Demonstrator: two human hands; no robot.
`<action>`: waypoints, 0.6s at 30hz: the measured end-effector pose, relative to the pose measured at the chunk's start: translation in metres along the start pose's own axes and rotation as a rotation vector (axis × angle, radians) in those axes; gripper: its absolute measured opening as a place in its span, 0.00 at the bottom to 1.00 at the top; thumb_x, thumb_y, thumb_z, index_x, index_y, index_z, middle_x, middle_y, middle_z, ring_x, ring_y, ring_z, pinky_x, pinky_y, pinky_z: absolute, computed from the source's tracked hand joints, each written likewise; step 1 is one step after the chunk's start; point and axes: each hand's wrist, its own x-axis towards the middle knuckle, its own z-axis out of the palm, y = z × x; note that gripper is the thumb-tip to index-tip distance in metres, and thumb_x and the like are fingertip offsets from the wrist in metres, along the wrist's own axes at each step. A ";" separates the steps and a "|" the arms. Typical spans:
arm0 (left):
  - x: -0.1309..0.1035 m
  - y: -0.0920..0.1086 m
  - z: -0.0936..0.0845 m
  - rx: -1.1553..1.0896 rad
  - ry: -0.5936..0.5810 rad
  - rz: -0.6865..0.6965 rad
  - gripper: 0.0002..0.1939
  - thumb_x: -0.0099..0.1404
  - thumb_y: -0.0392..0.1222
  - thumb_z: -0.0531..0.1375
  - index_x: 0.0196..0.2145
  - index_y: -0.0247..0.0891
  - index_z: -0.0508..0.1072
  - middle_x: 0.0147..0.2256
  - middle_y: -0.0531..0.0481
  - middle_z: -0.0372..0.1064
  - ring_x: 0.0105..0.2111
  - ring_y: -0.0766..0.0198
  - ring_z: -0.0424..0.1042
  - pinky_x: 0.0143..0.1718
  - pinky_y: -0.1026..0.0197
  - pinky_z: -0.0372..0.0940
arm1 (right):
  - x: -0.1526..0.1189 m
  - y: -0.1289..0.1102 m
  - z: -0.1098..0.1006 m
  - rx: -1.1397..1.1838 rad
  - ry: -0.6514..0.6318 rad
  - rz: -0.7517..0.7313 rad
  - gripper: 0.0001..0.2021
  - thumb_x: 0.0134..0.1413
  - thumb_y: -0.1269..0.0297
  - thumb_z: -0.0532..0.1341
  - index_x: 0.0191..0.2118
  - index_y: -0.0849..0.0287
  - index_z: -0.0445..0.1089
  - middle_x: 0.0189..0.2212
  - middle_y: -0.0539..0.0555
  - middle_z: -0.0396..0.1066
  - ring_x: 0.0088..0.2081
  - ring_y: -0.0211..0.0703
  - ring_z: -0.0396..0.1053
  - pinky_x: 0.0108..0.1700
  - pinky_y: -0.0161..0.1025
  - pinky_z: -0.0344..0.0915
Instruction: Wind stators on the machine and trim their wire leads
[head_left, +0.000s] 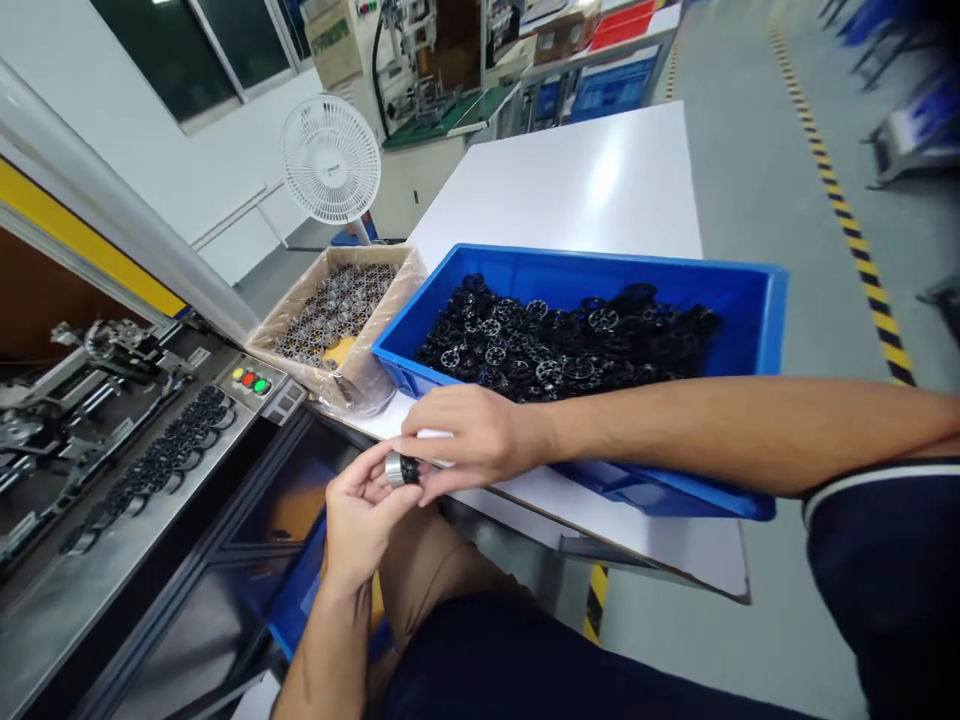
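A short silver metal ring with a black plastic part at its right end is between my two hands, over the table's near edge. My left hand is closed on the silver ring, thumb below and fingers behind. From the right, my right hand closes its fingers on the black part, partly hiding it. Just beyond my hands, a blue bin holds many black spoked plastic parts. Left of it, a plastic-lined carton contains many silver rings with dark spoked centres.
On the left stands a machine with a metal ledge, where assembled ring parts lie in rows. Its control panel has coloured buttons. A white fan stands behind the carton. The white table extends beyond the blue bin.
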 end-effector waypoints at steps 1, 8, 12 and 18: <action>0.000 0.001 -0.001 0.028 0.009 0.001 0.22 0.53 0.38 0.72 0.47 0.41 0.79 0.42 0.46 0.80 0.36 0.61 0.80 0.39 0.63 0.74 | -0.003 0.014 -0.003 -0.008 -0.072 0.144 0.18 0.62 0.53 0.61 0.46 0.65 0.72 0.38 0.59 0.75 0.39 0.43 0.72 0.41 0.39 0.70; 0.006 -0.004 -0.024 0.123 0.020 0.000 0.21 0.67 0.44 0.61 0.56 0.39 0.71 0.51 0.40 0.75 0.41 0.61 0.78 0.43 0.60 0.72 | -0.063 0.118 -0.013 -0.257 -0.698 0.940 0.14 0.53 0.77 0.62 0.46 0.65 0.77 0.46 0.63 0.75 0.47 0.51 0.73 0.49 0.40 0.68; 0.003 -0.008 -0.027 0.142 0.065 0.021 0.22 0.61 0.46 0.66 0.51 0.38 0.75 0.46 0.41 0.75 0.37 0.63 0.76 0.39 0.62 0.70 | -0.089 0.122 0.003 -0.238 -0.858 0.904 0.11 0.50 0.74 0.66 0.41 0.63 0.79 0.41 0.60 0.78 0.42 0.47 0.75 0.45 0.38 0.69; -0.011 0.005 -0.022 0.325 0.107 0.113 0.21 0.53 0.41 0.71 0.45 0.39 0.79 0.39 0.46 0.73 0.39 0.61 0.70 0.39 0.62 0.65 | -0.092 0.121 0.009 -0.271 -0.803 0.828 0.08 0.53 0.71 0.64 0.24 0.63 0.76 0.22 0.59 0.76 0.24 0.40 0.72 0.29 0.36 0.64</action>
